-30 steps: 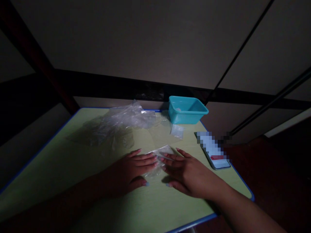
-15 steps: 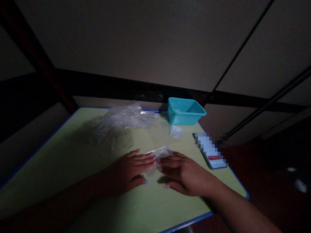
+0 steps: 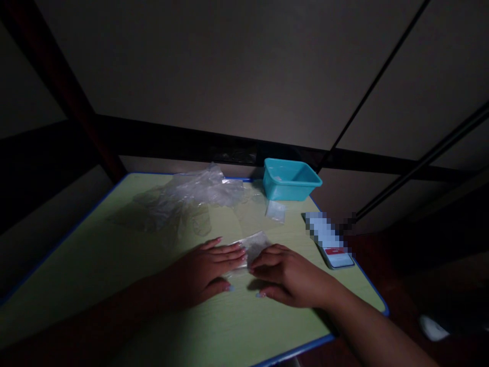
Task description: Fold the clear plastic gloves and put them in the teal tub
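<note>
A clear plastic bag (image 3: 257, 242), folded flat, lies on the table near its middle. My left hand (image 3: 212, 267) rests on the bag's left part, palm down with fingers stretched out and the thumb apart. From the right, my right hand (image 3: 288, 272) touches the bag's edge; its fingers are slightly bent and spread, with the thumb away from them. Part of the bag is hidden under both hands. Beyond them lies a small folded plastic packet (image 3: 275, 211).
A crumpled heap of clear plastic bags (image 3: 198, 191) covers the back left of the table (image 3: 183, 331). At the back right stands a turquoise plastic basket (image 3: 290, 191). A phone (image 3: 336, 252) with a lit screen lies by the right edge. A wall (image 3: 214, 66) rises behind.
My right hand's fingers have bent and drawn back a little, showing more of the bag. My left hand stays in place. The view has shifted slightly.
</note>
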Demonstrator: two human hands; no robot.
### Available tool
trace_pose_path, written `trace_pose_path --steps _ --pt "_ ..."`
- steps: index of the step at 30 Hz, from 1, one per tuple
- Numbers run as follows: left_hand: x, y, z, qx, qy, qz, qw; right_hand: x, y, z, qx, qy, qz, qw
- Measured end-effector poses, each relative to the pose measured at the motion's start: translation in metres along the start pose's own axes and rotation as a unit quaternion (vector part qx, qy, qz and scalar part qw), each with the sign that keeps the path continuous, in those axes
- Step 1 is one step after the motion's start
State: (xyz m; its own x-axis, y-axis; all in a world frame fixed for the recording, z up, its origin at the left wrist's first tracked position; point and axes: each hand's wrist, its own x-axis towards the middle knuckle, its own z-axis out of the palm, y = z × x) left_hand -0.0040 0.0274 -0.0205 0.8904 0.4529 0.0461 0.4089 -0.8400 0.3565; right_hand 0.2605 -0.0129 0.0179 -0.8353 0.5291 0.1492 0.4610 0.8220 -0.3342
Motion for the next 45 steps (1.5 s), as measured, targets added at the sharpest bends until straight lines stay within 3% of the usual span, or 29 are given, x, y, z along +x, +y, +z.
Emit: trace_pose_path --steps 21,35,45 --pt "0.001 0.0 0.0 0.05 0.013 0.014 0.999 0.002 0.007 0.002 0.06 0.023 -0.018 0.998" --pt "-0.002 0.012 0.0 0.018 0.129 0.096 0.987 0.002 0.007 0.002 0.094 0.028 -0.01 0.995" --pt "-0.001 0.012 0.001 0.048 0.103 0.101 0.988 0.003 0.008 0.0 0.131 0.03 0.002 0.991"
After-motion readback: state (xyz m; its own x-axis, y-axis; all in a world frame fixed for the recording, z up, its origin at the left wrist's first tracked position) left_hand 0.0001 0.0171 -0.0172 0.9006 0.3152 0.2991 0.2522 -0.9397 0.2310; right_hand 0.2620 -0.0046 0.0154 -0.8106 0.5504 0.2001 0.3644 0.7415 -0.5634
